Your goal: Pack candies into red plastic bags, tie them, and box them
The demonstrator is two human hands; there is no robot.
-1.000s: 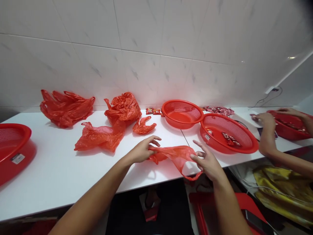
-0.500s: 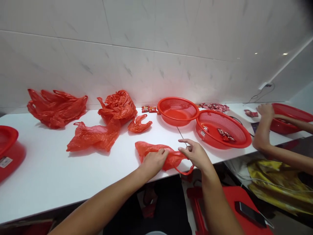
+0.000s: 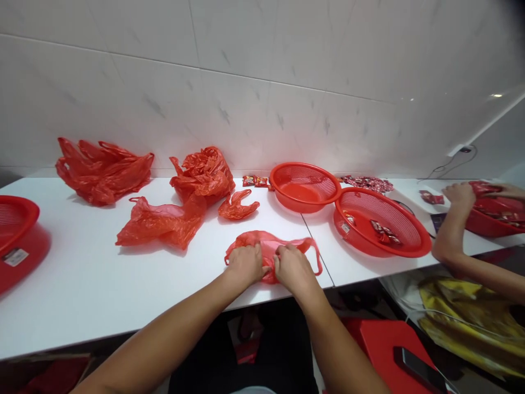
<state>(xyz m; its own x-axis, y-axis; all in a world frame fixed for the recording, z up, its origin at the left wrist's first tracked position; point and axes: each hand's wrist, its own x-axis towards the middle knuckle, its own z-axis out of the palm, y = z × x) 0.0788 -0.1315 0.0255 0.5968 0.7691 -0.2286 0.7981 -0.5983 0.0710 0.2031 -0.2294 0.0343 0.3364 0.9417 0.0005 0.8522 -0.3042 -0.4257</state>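
Observation:
A thin red plastic bag (image 3: 268, 243) lies at the table's front edge, directly before me. My left hand (image 3: 245, 264) is closed on its left side, thumb and fingers pinching the film. Close beside it, my right hand (image 3: 294, 265) grips the bag with curled fingers. One handle loop of the bag stretches out to the right, past my right hand. Whether anything is inside the bag I cannot tell. Just beyond it lies a small knotted red bag (image 3: 238, 205), and to the left a flattened red bag (image 3: 164, 221).
Crumpled red bags (image 3: 104, 172) and a bunched bag pile (image 3: 205, 172) lie along the wall. Right of me stand a red basket (image 3: 303, 205) and another basket (image 3: 381, 251) holding several snack packets. A co-worker's hand (image 3: 458, 194) is at the far right. A phone (image 3: 420, 369) rests on a red stool.
My right hand has moved left and down onto the bag, beside my left hand. The bag's mouth is spread wider. The co-worker's hands now hold a red packet.

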